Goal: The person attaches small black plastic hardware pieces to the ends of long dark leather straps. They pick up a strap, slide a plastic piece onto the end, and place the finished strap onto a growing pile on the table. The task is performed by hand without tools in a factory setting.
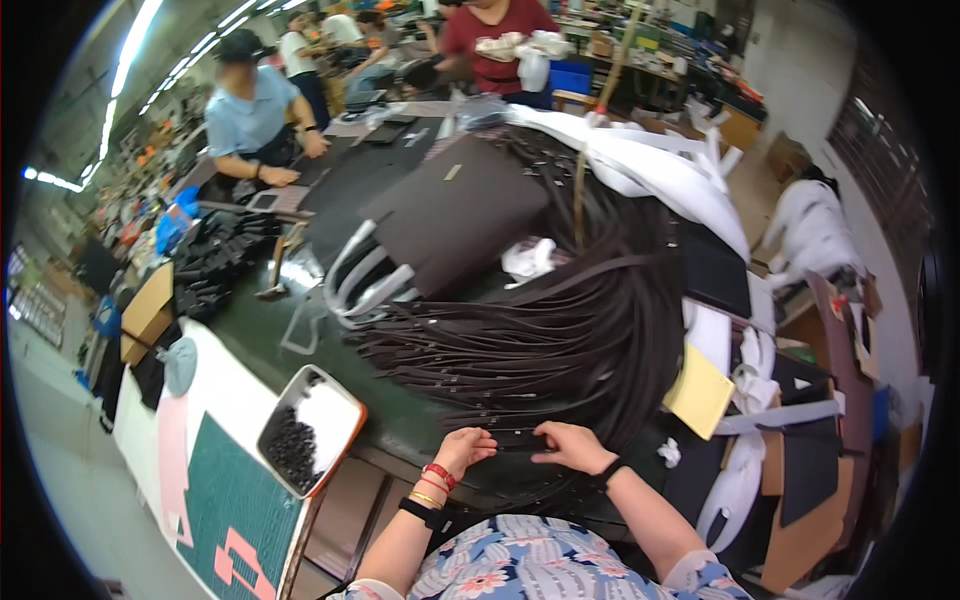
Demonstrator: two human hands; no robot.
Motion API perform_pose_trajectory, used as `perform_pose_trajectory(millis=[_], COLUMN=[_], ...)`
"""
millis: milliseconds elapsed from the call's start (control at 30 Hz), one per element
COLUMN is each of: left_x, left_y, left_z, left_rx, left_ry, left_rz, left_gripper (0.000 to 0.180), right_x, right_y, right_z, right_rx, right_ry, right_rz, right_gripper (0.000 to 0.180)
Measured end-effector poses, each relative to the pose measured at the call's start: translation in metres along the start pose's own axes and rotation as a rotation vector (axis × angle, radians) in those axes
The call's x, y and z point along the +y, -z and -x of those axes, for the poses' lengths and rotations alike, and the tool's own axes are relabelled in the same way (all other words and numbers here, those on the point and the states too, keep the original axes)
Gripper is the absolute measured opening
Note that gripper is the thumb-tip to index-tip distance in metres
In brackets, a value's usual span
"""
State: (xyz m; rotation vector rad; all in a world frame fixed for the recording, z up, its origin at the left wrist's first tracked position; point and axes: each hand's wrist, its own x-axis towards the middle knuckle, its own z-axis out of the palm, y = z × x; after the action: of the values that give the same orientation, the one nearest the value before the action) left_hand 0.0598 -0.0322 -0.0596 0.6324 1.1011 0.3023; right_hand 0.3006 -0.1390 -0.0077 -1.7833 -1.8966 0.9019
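Note:
Both of my hands are at the near edge of the table, by a big spread of long dark brown straps. My left hand pinches one end of a dark strap between thumb and fingers. Opposite it, my right hand has its fingers closed on the same strap, so a short stretch lies between the hands. Small shiny bits show along several of the straps. To the left of my left hand stands a white tray with an orange outer side, holding many small black pieces.
A hammer lies left of the straps, near a heap of black pieces. Dark sheets and white strips cover the far side. A yellow pad and cardboard are at right. A person works across the table.

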Motion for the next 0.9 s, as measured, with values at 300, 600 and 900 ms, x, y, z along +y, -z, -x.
perform_pose_trajectory(millis=[300, 600, 900], left_x=[0.080, 0.086, 0.101], left_y=[0.201, 0.310, 0.293], left_z=[0.044, -0.002, 0.000], left_rx=[1.105, 1.046, 1.275], left_ry=[-0.925, -0.635, -0.464], left_rz=[-0.866, -1.334, -1.227], left_gripper=[0.017, 0.041, 0.022], right_x=[-0.007, -0.004, -0.008], right_y=[0.006, -0.007, 0.007], right_z=[0.020, 0.023, 0.022], right_rx=[0.116, 0.111, 0.061], right_ry=[0.155, 0.119, -0.077], right_rz=[-0.049, -0.017, -0.071], right_gripper=[0.014, 0.017, 0.022])
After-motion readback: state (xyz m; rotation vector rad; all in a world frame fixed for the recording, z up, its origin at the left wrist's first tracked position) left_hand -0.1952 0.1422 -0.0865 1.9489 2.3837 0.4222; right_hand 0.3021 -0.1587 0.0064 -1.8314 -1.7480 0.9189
